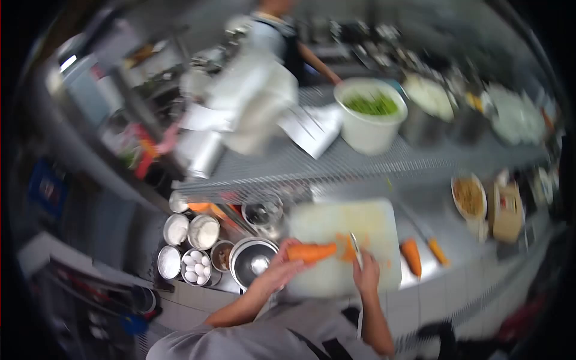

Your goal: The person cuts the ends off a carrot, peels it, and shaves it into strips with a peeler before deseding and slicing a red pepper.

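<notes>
My left hand is closed around the thick end of a carrot, held roughly level above a white cutting board. My right hand is closed on the handle of a slim metal peeler, its head just beyond the carrot's tip and apart from it. Motion blur softens the peeler's outline. Orange carrot peelings lie on the board around it. A second carrot rests on the steel counter right of the board.
A knife with an orange handle lies at the right. Left of the board stand a metal bowl, a container of eggs and several powder tubs. A shelf ahead carries a white bucket of greens. Behind it stands another person.
</notes>
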Tool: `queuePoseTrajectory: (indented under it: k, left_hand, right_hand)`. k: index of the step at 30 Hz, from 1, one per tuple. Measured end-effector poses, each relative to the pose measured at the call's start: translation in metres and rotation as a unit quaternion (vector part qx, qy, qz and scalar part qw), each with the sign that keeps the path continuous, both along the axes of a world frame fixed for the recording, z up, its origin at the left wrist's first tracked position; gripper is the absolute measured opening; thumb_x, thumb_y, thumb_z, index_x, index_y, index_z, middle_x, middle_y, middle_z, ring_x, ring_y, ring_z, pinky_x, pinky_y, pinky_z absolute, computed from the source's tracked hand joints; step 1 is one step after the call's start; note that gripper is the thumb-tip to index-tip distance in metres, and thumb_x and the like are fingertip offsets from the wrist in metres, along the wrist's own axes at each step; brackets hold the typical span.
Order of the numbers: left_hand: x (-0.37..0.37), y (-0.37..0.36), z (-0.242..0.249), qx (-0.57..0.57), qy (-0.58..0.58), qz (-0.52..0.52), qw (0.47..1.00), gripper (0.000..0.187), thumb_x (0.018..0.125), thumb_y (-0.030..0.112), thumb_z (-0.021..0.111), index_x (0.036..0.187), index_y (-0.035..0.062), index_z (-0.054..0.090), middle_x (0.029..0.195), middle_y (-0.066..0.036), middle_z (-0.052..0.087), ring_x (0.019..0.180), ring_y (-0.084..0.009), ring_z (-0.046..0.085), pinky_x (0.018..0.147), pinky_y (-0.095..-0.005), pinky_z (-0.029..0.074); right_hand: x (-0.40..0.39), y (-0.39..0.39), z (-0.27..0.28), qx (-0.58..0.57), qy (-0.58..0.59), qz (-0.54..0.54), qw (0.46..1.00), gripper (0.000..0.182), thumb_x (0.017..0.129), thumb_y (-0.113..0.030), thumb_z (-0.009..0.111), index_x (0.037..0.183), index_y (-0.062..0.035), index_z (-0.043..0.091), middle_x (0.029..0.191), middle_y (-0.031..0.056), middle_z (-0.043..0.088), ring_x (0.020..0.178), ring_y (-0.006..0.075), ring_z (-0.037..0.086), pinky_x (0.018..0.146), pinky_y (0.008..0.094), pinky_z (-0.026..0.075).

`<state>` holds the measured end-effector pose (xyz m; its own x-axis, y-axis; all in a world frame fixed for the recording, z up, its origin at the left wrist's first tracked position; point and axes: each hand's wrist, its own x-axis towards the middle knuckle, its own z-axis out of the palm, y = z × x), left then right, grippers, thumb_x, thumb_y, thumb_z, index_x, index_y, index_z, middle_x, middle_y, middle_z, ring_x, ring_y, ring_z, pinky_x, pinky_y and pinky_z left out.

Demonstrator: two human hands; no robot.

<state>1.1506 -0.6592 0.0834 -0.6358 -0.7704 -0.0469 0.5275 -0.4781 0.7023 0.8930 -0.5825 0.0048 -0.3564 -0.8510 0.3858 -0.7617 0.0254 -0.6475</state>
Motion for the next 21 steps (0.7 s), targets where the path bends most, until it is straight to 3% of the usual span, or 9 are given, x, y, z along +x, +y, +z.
queuePoseTrajectory:
  k: [3,5,6,7,9,14,16,18,21]
  left_hand:
    - [-0.021,-0.003,-0.008,-0.011,0.099,0.030,0.995,0.038,0.095,0.009,0.060,0.125,0.0129,0.038,0.142,-0.017,0.045,0.132,-0.0298,0.045,0.108,-0.0452,0.041]
    - [-0.041,0.001,-0.010,-0.002,0.148,0.052,0.988,0.036,0.096,0.010,0.058,0.126,0.0114,0.038,0.142,-0.016,0.044,0.132,-0.0287,0.044,0.108,-0.0428,0.040]
    - [-0.052,0.011,-0.013,-0.130,0.014,0.070,0.989,0.035,0.096,0.008,0.057,0.126,0.0102,0.038,0.141,-0.015,0.043,0.131,-0.0270,0.044,0.108,-0.0403,0.038]
    - [-0.064,0.025,-0.017,-0.245,-0.124,0.076,0.959,0.034,0.096,0.007,0.056,0.126,0.0090,0.038,0.141,-0.014,0.042,0.130,-0.0254,0.043,0.108,-0.0378,0.036]
    - [-0.074,0.036,-0.024,-0.285,-0.143,0.088,0.944,0.041,0.095,0.008,0.057,0.130,0.0062,0.036,0.139,-0.012,0.041,0.129,-0.0228,0.043,0.108,-0.0336,0.035]
    - [-0.076,0.033,-0.031,-0.087,-0.237,-0.020,0.967,0.049,0.096,0.038,0.060,0.130,0.0056,0.046,0.121,-0.008,0.054,0.114,-0.0154,0.052,0.098,-0.0298,0.043]
    - [-0.075,0.031,-0.019,-0.071,-0.230,-0.024,0.970,0.047,0.099,0.043,0.054,0.127,0.0055,0.048,0.109,-0.005,0.059,0.101,-0.0148,0.059,0.087,-0.0311,0.049]
    - [-0.070,0.016,-0.004,0.154,-0.086,-0.047,0.983,0.046,0.102,0.045,0.043,0.123,0.0047,0.050,0.104,-0.010,0.062,0.093,-0.0238,0.064,0.082,-0.0376,0.053]
    - [-0.073,0.004,0.008,0.240,-0.066,-0.073,0.966,0.048,0.103,0.047,0.037,0.119,0.0038,0.052,0.100,-0.012,0.064,0.088,-0.0271,0.066,0.078,-0.0373,0.054]
  right_hand:
    - [0.007,0.002,-0.006,0.018,-0.388,0.092,0.917,0.033,0.093,-0.015,0.064,0.123,-0.0038,0.056,0.089,0.0068,0.064,0.071,0.0121,0.059,0.053,0.0254,0.045]
    - [0.033,-0.003,0.057,0.029,-0.504,0.118,0.855,0.033,0.093,-0.016,0.065,0.121,-0.0036,0.055,0.086,0.0032,0.061,0.066,0.0086,0.054,0.051,0.0228,0.041]
    - [0.040,0.002,0.076,0.043,-0.626,0.101,0.772,0.033,0.093,-0.018,0.066,0.120,-0.0034,0.054,0.083,-0.0004,0.058,0.062,0.0051,0.049,0.049,0.0202,0.037]
    - [0.040,0.006,0.082,0.054,-0.618,0.092,0.779,0.033,0.093,-0.018,0.066,0.120,-0.0034,0.054,0.083,-0.0004,0.058,0.062,0.0051,0.049,0.049,0.0202,0.037]
    - [0.042,-0.007,0.083,0.037,-0.666,0.076,0.742,0.034,0.093,-0.017,0.065,0.121,-0.0045,0.051,0.080,-0.0020,0.056,0.057,0.0037,0.044,0.043,0.0203,0.031]
    - [0.018,-0.005,0.069,0.061,-0.335,0.167,0.925,0.040,0.092,-0.020,0.067,0.124,0.0009,0.057,0.088,0.0006,0.062,0.070,0.0069,0.055,0.060,0.0228,0.045]
    - [0.020,0.004,0.100,0.122,-0.471,0.138,0.863,0.034,0.099,-0.014,0.056,0.131,-0.0017,0.055,0.081,0.0019,0.060,0.068,0.0130,0.055,0.065,0.0303,0.047]
    - [0.022,0.008,0.108,-0.023,-0.181,0.127,0.975,0.034,0.096,-0.007,0.054,0.130,-0.0006,0.056,0.076,0.0075,0.058,0.063,0.0206,0.055,0.062,0.0321,0.047]
    - [0.026,0.037,0.108,0.009,-0.138,0.148,0.979,0.037,0.092,-0.004,0.057,0.129,-0.0016,0.058,0.077,0.0126,0.057,0.061,0.0270,0.055,0.060,0.0327,0.047]
